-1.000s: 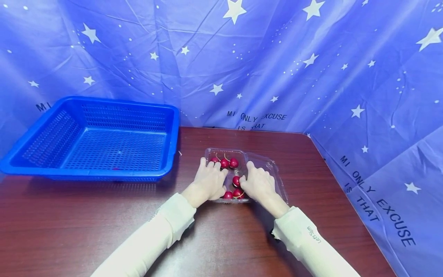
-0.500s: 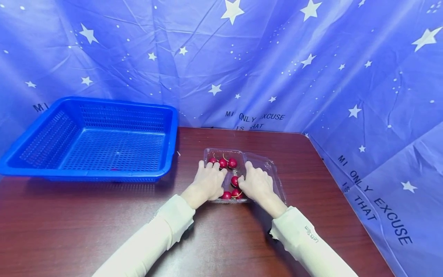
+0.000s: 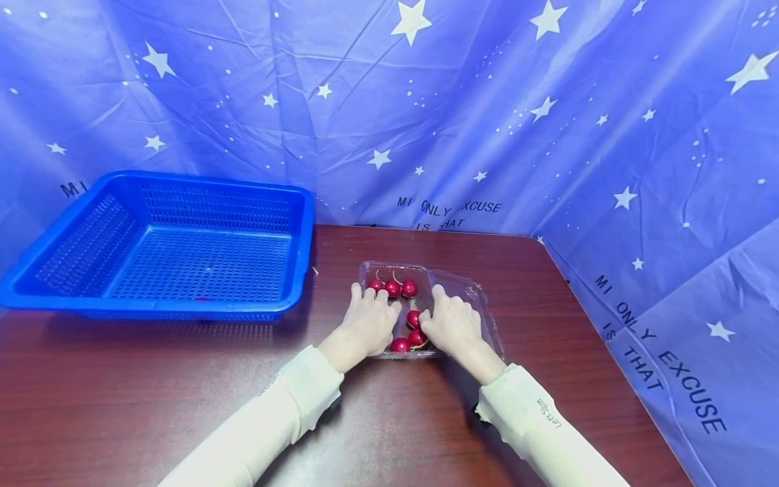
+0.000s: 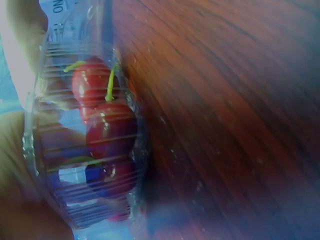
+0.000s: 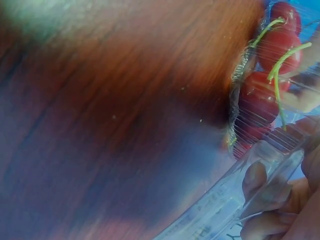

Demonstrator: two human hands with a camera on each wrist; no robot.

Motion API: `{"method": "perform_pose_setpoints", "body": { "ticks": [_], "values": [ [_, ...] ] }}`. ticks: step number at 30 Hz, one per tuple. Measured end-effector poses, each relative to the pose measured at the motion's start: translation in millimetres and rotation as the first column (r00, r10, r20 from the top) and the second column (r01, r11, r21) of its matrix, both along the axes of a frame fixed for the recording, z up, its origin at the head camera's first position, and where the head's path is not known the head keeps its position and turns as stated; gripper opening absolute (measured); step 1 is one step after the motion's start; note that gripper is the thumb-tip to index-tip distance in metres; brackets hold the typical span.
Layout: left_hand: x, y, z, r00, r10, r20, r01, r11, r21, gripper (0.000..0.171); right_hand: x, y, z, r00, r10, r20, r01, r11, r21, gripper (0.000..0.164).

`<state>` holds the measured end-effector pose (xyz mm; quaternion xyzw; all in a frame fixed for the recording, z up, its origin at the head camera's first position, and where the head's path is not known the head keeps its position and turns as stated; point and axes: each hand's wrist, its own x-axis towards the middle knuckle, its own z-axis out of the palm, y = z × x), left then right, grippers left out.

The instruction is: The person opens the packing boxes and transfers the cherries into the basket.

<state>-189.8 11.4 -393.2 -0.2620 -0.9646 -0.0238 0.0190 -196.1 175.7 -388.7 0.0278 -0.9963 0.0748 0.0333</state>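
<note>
A clear plastic clamshell box (image 3: 404,270) lies with its lid (image 3: 487,308) folded out to the right. Several red cherries (image 3: 410,289), some with green stems, sit inside it. My left hand (image 3: 365,323) holds the box's left side, fingers over the rim. In the left wrist view, its fingers (image 4: 22,165) show over and behind the ribbed wall. My right hand (image 3: 453,325) grips the right side where lid and box join, its thumb beside a cherry (image 3: 414,319). Through the clear plastic in the right wrist view, its curled fingers (image 5: 265,230) are visible.
A large blue plastic basket (image 3: 298,270) stands at the left rear of the brown wooden table (image 3: 377,426), with a small red spot showing through its near wall. A starry blue curtain (image 3: 341,122) hangs behind and along the right.
The left thumb has drawn back from the near cherries and is now hidden. The nearest cherry's stem has shifted slightly. Box and right hand stay in place.
</note>
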Motion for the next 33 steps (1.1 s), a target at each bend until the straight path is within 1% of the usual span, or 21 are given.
{"method": "perform_pose_setpoints", "body": {
  "ticks": [4,10,14,21,28,33],
  "values": [
    [2.3,3.4,3.3,1.000,0.017,0.016,-0.017,1.000,-0.016,0.038,-0.2,0.6,-0.3,1.000,0.000,0.004,0.000,1.000,0.001,0.029],
    [2.4,6.5,3.3,1.000,0.025,0.010,-0.024,0.999,-0.021,0.034,-0.8,1.6,0.0,1.000,0.006,0.000,-0.006,1.000,0.001,0.028],
    [2.0,5.3,3.4,1.000,0.008,-0.003,-0.008,1.000,-0.006,0.034,-1.3,1.6,0.1,1.000,0.011,0.004,-0.011,1.000,-0.003,0.028],
    [2.2,2.2,2.4,0.996,-0.045,-0.075,0.047,0.999,0.023,0.030,-1.3,2.0,0.5,1.000,0.012,0.006,-0.012,1.000,0.001,0.027],
    [2.3,-0.3,0.5,0.995,-0.053,-0.081,0.058,0.997,0.058,0.029,-1.9,1.5,1.3,1.000,0.014,0.016,-0.014,1.000,-0.004,0.027],
    [2.6,-1.3,0.3,0.994,-0.051,-0.098,0.058,0.996,0.064,0.033,-1.0,1.7,1.9,1.000,0.007,0.017,-0.007,1.000,-0.001,0.027]
  ]
}}
